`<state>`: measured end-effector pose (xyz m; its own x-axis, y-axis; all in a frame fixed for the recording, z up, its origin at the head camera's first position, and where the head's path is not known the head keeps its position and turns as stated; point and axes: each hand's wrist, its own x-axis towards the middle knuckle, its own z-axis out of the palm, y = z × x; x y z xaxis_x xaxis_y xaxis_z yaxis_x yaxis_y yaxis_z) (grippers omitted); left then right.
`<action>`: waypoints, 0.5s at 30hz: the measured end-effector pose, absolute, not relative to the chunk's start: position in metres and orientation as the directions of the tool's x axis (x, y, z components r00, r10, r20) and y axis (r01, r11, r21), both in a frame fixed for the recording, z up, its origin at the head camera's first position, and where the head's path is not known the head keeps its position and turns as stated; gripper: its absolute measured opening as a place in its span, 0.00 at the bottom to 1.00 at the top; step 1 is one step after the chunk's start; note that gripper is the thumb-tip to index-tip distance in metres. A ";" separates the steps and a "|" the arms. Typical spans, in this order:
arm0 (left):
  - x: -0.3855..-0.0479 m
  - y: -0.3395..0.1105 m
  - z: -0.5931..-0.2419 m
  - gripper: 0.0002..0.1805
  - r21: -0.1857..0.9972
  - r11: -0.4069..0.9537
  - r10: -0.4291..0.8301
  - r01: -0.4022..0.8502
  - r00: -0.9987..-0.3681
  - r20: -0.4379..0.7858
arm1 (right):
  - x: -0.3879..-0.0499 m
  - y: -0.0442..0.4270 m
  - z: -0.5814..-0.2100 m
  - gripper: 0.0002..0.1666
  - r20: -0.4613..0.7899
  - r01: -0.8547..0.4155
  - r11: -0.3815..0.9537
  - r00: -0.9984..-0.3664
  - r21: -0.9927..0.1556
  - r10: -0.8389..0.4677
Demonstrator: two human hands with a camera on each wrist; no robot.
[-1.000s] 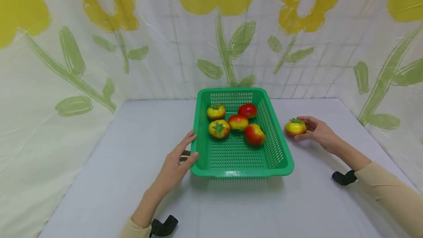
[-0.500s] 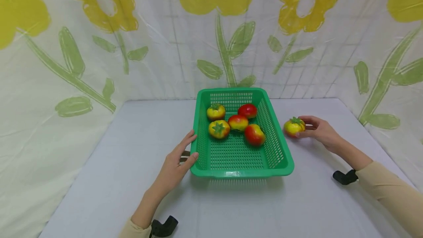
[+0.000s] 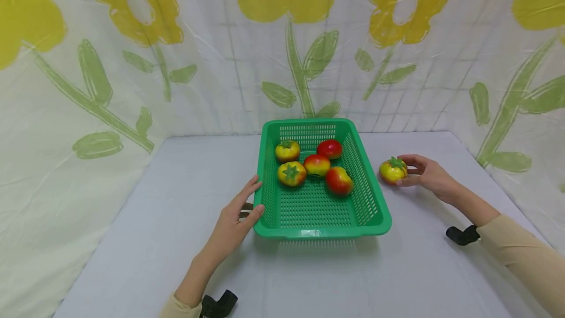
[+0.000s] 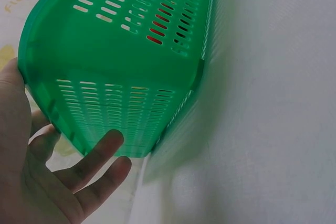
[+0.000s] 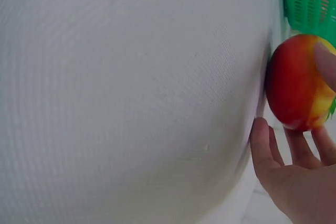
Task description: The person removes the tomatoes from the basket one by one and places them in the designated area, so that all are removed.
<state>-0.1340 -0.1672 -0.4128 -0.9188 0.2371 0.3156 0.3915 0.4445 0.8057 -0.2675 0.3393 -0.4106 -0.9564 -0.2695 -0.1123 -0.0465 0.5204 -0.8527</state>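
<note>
A green plastic basket (image 3: pixel 322 233) stands mid-table and holds several yellow-and-red fruits, some with green leafy tops (image 3: pixel 292 174). My left hand (image 3: pixel 234 217) is at its left side, spread, with fingertips and thumb touching the rim. In the left wrist view, two fingers (image 4: pixel 100 158) extend loosely below the slotted wall. On the table to the basket's right, my right hand (image 3: pixel 425 175) holds another yellow-and-red fruit (image 3: pixel 390 171) with a green leafy top, thumb on the near side and fingers behind. The right wrist view shows that fruit's (image 5: pixel 294 82) red underside close to the cloth.
A white cloth (image 3: pixel 185 200) covers the table. Behind it hangs a flower-printed curtain (image 3: pixel 198 92). Black wrist devices sit by the left wrist (image 3: pixel 219 303) and right wrist (image 3: pixel 462 235).
My right thumb and fingers have closed further around the fruit, which shifted slightly left and tipped a little. The left hand and basket keep their places.
</note>
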 end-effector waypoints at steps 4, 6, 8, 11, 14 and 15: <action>-0.133 -0.167 -0.412 0.29 0.807 0.443 0.236 0.390 -0.919 0.315 | -0.269 0.341 -0.414 0.47 -0.112 -0.046 0.517 -0.956 -0.855 -0.270; -0.133 -0.167 -0.412 0.29 0.808 0.441 0.235 0.391 -0.919 0.316 | -0.270 0.342 -0.414 0.47 -0.110 -0.049 0.516 -0.956 -0.855 -0.272; -0.133 -0.167 -0.411 0.29 0.810 0.438 0.235 0.391 -0.919 0.317 | -0.270 0.342 -0.415 0.47 -0.107 -0.055 0.518 -0.955 -0.854 -0.277; -0.133 -0.167 -0.410 0.29 0.810 0.434 0.234 0.394 -0.918 0.321 | -0.270 0.343 -0.415 0.47 -0.105 -0.059 0.517 -0.954 -0.854 -0.282; -0.133 -0.167 -0.410 0.29 0.808 0.436 0.235 0.395 -0.917 0.322 | -0.270 0.343 -0.415 0.47 -0.104 -0.059 0.516 -0.954 -0.855 -0.281; -0.133 -0.167 -0.411 0.29 0.808 0.437 0.235 0.395 -0.917 0.321 | -0.270 0.343 -0.415 0.47 -0.103 -0.059 0.515 -0.954 -0.855 -0.281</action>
<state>-0.1328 -0.1671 -0.4107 -0.9174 0.2352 0.3211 0.3949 0.4370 0.8082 -0.2699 0.3432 -0.4151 -0.9542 -0.2809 -0.1030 -0.0595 0.5154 -0.8549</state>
